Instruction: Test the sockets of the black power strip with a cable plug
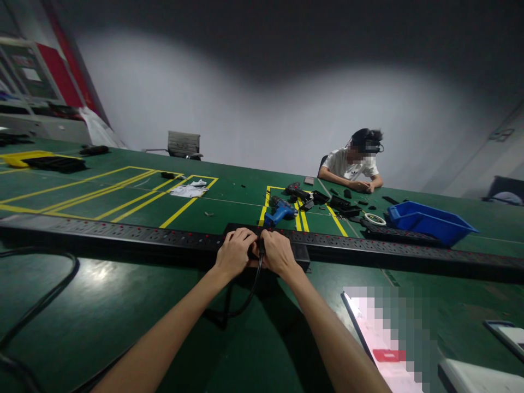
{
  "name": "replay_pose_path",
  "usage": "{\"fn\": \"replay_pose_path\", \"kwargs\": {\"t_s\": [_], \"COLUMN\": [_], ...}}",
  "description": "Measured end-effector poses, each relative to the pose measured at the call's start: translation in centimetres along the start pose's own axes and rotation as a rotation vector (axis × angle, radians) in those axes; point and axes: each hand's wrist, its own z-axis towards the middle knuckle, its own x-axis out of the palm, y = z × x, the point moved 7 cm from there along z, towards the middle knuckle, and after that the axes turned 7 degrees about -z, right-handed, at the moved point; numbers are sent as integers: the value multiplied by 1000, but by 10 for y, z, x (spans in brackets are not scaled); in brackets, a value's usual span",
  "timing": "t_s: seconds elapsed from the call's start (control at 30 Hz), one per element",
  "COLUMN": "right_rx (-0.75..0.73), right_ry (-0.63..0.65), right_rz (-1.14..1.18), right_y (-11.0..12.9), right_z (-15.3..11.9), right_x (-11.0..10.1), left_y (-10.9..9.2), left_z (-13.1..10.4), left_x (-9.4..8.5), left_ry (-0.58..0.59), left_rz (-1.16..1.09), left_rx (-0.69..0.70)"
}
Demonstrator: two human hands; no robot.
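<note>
A long black power strip (164, 240) with rows of sockets and red marks runs across the table in front of me. At its middle sits a wider black box (302, 255). My left hand (235, 251) is closed over the box's left part, its fingers curled at the front. My right hand (277, 251) is right beside it, with thumb and fingers pinched at the end of a black power cable (258, 273). The cable hangs down from between my hands and loops onto the table. My fingers hide where the cable meets the box.
Beyond the strip lies a blue power drill (280, 210), with another drill (297, 191) and black parts nearby. A blue bin (429, 221) and a tape roll (374, 219) are at right. Another person (350, 169) sits opposite. A loose cable (45, 297) lies left; white gloves (190, 189) lie farther back.
</note>
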Motion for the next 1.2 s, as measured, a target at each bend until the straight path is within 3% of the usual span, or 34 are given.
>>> {"fn": "replay_pose_path", "kwargs": {"t_s": [0.17, 0.6, 0.9, 1.2], "right_rx": [-28, -28, -40, -3], "right_ry": [-105, -213, -210, -185], "right_rz": [51, 110, 126, 156], "right_y": [0, -3, -2, -4], "right_z": [-3, -6, -9, -8], "right_x": [-6, -12, -16, -17], "left_y": [-2, -1, -5, -4], "left_z": [-1, -3, -1, -3], "left_x": [-1, 0, -2, -8], "left_ry": [7, 26, 60, -15], "left_rz": [-15, -19, -20, -55], "left_rx": [13, 27, 47, 28]}}
